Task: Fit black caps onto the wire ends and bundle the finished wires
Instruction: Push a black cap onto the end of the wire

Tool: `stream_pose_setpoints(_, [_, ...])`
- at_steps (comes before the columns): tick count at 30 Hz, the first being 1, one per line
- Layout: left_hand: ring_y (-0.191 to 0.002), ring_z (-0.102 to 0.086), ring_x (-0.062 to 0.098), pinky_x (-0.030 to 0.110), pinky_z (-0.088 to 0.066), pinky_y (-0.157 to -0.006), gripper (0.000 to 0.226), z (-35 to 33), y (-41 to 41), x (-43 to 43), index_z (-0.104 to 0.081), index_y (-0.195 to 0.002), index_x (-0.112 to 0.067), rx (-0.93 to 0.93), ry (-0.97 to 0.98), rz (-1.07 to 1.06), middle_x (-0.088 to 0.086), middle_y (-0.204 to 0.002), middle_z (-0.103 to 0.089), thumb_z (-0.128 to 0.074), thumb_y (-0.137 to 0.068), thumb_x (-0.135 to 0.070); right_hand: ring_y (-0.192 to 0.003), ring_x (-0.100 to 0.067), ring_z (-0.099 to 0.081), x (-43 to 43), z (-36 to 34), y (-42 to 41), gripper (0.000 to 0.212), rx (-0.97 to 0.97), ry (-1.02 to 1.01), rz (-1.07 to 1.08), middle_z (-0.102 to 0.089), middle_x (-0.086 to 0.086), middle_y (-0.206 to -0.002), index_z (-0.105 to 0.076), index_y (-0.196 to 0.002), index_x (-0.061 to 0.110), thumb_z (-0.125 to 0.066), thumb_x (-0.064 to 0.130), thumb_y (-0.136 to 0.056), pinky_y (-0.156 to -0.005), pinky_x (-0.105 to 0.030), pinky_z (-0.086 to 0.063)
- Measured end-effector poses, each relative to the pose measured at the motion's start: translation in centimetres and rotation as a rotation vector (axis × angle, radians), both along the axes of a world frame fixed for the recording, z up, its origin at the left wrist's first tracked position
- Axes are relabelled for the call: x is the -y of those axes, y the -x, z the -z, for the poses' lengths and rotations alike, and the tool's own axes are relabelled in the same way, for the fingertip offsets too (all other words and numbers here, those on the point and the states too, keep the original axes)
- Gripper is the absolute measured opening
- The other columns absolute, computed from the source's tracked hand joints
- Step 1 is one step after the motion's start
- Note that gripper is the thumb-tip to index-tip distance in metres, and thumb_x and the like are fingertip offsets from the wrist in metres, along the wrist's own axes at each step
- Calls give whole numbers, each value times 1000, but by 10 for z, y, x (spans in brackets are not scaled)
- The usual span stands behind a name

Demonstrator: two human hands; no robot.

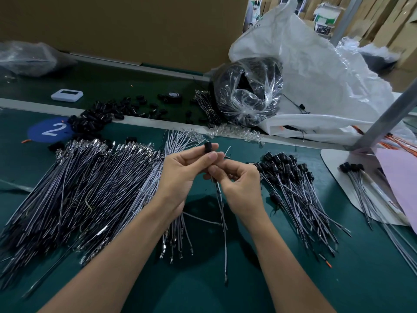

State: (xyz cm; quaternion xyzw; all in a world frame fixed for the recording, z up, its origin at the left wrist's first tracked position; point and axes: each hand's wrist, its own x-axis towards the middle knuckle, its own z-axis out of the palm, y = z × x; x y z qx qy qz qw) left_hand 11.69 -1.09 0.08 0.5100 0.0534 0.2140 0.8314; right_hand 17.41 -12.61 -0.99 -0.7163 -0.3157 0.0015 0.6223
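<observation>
My left hand (pixel 184 170) pinches a small black cap (pixel 208 147) between thumb and fingertips above the green table. Close beside it, my right hand (pixel 237 179) pinches a thin wire (pixel 222 213) near its top end; the wire hangs down toward the table's front. A large fan of uncapped wires (pixel 85 188) with metal terminals lies to the left. Capped wires (pixel 297 186) lie in a pile to the right. Loose black caps (pixel 90 119) are heaped at the back left.
A clear bag of black parts (pixel 246 93) and a big white sack (pixel 316 71) sit at the back right. A few capped wires (pixel 358 177) lie on white card at the right. A grey metal post (pixel 388 116) slants up there. A white device (pixel 67 95) lies at the back.
</observation>
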Motion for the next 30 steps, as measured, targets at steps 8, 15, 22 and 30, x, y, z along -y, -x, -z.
stream_pose_setpoints(8, [-85, -73, 16, 17, -54, -72, 24, -6, 1, -4, -74, -92, -10, 65, -72, -103, 11, -89, -76, -74, -69, -15, -62, -8, -61, -2, -1, 5, 12, 123, 70, 6, -72, 8, -68, -76, -73, 13, -73, 11, -84, -64, -33, -50])
stream_pose_setpoints(15, [-82, -74, 19, 19, -55, -72, 25, -7, 2, -9, -73, -92, -7, 62, -70, -115, 13, -85, -76, -73, -68, -16, -57, -1, -57, -1, -2, 9, 12, 143, 73, -26, -71, 8, -64, -74, -71, 11, -71, 13, -82, -59, -34, -45])
stream_pose_setpoints(22, [-59, -70, 15, 21, -55, -55, 21, -8, 1, -11, -71, -89, -4, -62, 171, -46, 10, -74, -74, -71, -71, -14, -45, -17, -58, 0, -9, 11, 34, -26, 20, -174, -65, -7, -53, -71, -61, 11, -66, 32, -88, -49, -27, -47])
stream_pose_setpoints(30, [-47, -67, 14, 21, -54, -48, 14, -1, -1, -13, -67, -96, -5, -272, -52, -7, 12, -76, -75, -69, -83, -2, -80, -19, -68, -31, -30, -70, 20, 188, 478, 304, -74, -3, -82, -74, -93, 13, -55, 16, -97, -79, -35, -55])
